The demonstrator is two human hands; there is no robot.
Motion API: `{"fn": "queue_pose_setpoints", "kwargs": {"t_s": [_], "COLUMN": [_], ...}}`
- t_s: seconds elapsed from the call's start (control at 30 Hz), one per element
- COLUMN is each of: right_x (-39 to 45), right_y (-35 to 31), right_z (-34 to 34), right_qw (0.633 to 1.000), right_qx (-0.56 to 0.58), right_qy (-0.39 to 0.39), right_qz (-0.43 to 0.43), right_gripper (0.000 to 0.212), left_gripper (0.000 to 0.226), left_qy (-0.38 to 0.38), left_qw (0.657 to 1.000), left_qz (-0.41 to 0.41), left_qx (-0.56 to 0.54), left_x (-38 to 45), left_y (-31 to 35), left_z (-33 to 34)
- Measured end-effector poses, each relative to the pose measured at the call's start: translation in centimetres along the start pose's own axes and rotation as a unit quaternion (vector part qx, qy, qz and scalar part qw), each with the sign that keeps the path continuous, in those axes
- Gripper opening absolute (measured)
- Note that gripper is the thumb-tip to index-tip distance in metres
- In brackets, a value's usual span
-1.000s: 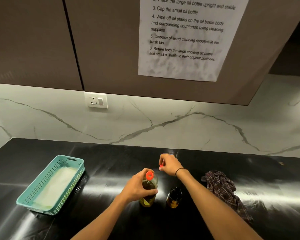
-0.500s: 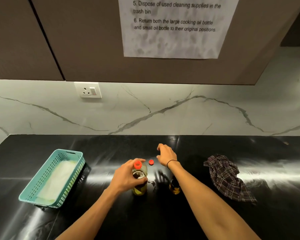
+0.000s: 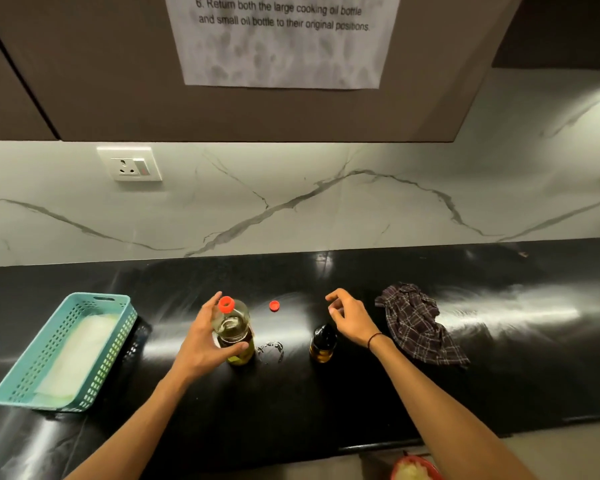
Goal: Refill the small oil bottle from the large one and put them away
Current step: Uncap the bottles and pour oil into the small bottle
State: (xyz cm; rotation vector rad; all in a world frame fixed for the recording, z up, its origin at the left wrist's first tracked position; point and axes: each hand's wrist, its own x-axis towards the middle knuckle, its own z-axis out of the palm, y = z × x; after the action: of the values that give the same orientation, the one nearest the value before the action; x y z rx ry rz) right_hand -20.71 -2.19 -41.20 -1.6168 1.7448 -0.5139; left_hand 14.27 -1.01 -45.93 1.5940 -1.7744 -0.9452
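Note:
The large oil bottle (image 3: 232, 332) stands upright on the black counter (image 3: 326, 410), clear with yellow oil and a red rim at its mouth. My left hand (image 3: 201, 341) grips it, thumb in front and fingers behind. Its red cap (image 3: 274, 305) lies loose on the counter just behind and to the right. The small dark oil bottle (image 3: 323, 344) stands to the right of the large one. My right hand (image 3: 350, 317) hovers just above and behind it with loosely curled fingers, holding nothing.
A small oil puddle (image 3: 271, 348) glints between the bottles. A crumpled checked cloth (image 3: 420, 323) lies at the right. A teal basket (image 3: 18, 386) with white tissue sits at the left. A red bin (image 3: 414, 469) shows below the counter edge.
My right hand has let go of the red cap on the counter and drawn back to the right, over the small bottle. The left hand stays on the large bottle. The view tilted down.

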Motion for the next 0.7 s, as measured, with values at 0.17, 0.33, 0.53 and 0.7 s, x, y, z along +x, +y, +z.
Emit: {"fn": "queue_pose_setpoints", "kwargs": {"t_s": [0.17,0.33,0.53,0.7], "right_x": [-2.3,-3.1,-2.5,-1.6], "right_y": [2.8,4.3,4.7,4.9], "right_z": [0.7,2.2,4.0,5.4], "right_qw": [0.999,0.995,0.991,0.989], "right_qx": [-0.002,-0.035,-0.106,-0.134], "right_qy": [-0.035,-0.077,-0.073,-0.040], "right_qz": [0.032,0.047,0.045,0.039], "right_gripper": [0.058,0.079,0.086,0.083], "left_gripper": [0.109,0.044,0.068,0.113], "left_qy": [0.124,0.105,-0.029,-0.121], "left_qw": [0.984,0.984,0.995,0.987], "left_qz": [-0.130,-0.130,-0.069,-0.097], "left_qx": [0.016,0.062,0.059,0.039], "left_x": [-4.1,-8.1,-6.2,-4.1], "left_y": [-1.5,-2.1,2.4,6.0], "left_z": [3.8,8.9,15.3,19.4]}}
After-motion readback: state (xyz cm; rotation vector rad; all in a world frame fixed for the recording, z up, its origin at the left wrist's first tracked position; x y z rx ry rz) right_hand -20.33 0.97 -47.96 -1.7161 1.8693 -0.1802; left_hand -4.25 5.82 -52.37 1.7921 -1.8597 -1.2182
